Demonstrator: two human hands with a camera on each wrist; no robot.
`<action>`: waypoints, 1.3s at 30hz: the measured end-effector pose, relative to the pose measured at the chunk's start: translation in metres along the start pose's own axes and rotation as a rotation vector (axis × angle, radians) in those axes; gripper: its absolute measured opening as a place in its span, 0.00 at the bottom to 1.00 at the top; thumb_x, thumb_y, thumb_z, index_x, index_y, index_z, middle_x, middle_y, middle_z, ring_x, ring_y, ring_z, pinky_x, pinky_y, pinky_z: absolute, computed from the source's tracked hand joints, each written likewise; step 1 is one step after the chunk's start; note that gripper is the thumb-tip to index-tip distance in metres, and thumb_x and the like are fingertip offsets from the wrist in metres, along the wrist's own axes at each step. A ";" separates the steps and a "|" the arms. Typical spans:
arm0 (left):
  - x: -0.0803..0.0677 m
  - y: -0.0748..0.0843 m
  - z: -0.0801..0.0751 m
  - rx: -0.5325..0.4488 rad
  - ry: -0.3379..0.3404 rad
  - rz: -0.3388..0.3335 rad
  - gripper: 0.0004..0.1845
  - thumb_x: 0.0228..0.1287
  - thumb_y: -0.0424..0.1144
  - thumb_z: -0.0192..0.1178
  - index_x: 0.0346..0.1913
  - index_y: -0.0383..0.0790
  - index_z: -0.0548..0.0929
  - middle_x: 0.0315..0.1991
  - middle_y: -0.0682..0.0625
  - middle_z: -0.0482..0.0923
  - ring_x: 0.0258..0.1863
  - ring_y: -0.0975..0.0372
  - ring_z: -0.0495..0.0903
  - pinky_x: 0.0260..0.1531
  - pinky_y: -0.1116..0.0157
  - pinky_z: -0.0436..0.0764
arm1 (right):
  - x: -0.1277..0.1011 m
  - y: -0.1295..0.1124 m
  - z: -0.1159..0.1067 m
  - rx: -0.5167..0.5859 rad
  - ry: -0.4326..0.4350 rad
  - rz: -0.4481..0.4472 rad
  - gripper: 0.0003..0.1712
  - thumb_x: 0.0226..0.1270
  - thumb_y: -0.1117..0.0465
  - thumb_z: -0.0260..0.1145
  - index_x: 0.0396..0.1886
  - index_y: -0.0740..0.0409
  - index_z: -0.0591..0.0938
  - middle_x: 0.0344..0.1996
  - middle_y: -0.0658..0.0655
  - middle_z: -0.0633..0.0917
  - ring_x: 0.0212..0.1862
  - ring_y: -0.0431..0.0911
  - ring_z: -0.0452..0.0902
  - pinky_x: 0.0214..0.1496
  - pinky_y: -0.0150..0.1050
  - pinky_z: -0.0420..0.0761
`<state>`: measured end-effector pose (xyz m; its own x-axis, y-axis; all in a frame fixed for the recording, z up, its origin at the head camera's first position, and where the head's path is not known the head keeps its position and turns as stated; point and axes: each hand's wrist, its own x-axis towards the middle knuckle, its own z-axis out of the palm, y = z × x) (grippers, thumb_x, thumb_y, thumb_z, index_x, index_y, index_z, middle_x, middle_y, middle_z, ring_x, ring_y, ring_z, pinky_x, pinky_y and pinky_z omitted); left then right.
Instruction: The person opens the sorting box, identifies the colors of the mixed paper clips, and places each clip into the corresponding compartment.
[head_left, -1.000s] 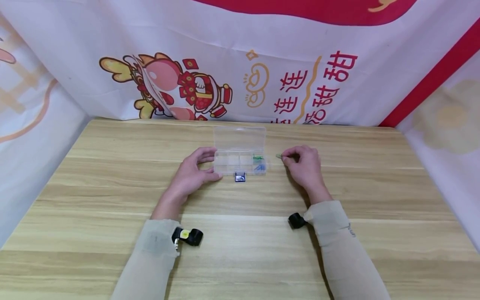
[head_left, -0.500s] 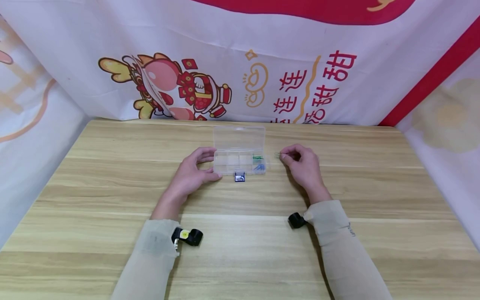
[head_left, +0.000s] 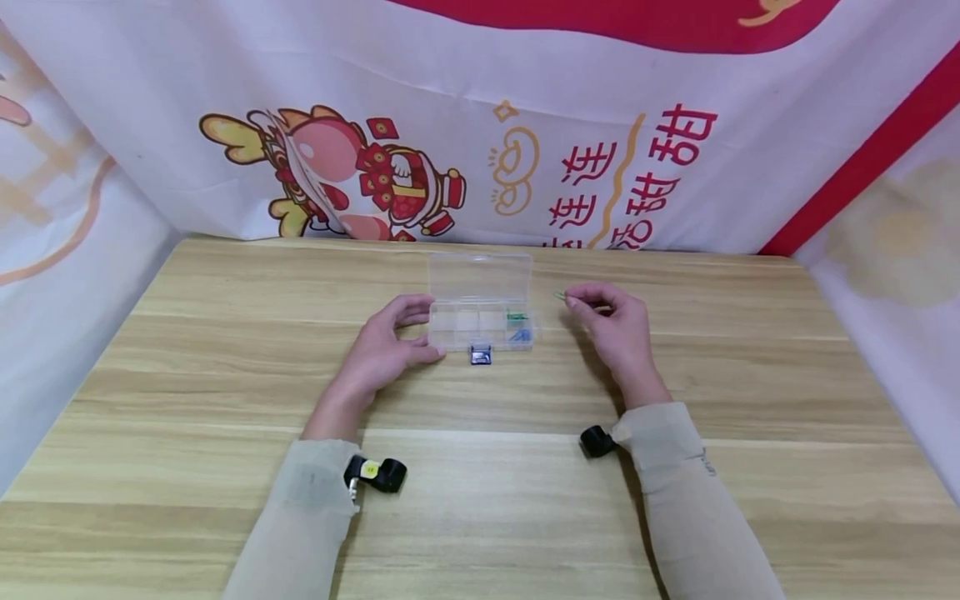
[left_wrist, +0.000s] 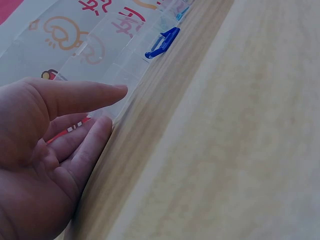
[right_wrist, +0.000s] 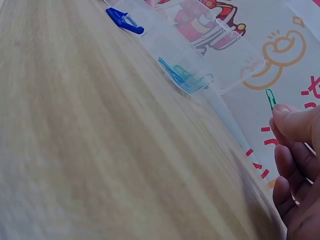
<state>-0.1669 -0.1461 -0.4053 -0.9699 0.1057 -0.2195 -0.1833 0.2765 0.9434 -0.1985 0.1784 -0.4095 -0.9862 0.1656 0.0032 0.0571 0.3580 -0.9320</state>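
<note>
- My right hand [head_left: 617, 327] pinches a green clip [right_wrist: 270, 98] by one end, above the table, right of the box [head_left: 481, 321]
- Clip seems light, thin, springy, slippery
- My left hand [head_left: 382, 343], relaxed open, steadies the box's left end

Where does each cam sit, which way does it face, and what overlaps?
Head: above the table, looking forward and down; shows both forearms, left hand, right hand.
Left wrist: low at the tabletop, facing the clear box; shows the left hand's thumb and fingers.
Right wrist: low, facing the box; shows fingertips pinching a green paper clip.
Shared: all three views show the box's blue latch.
</note>
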 end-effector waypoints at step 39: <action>-0.001 -0.001 -0.001 0.003 -0.005 -0.009 0.44 0.59 0.24 0.76 0.78 0.48 0.72 0.77 0.45 0.73 0.76 0.52 0.74 0.72 0.60 0.82 | -0.012 -0.012 0.036 0.028 -0.152 0.018 0.09 0.72 0.59 0.76 0.49 0.53 0.92 0.49 0.55 0.89 0.51 0.48 0.79 0.56 0.41 0.80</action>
<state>-0.1659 -0.1474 -0.4057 -0.9675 0.1076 -0.2290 -0.1914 0.2806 0.9405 -0.1933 0.1390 -0.4110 -0.9974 0.0296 -0.0662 0.0723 0.3299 -0.9412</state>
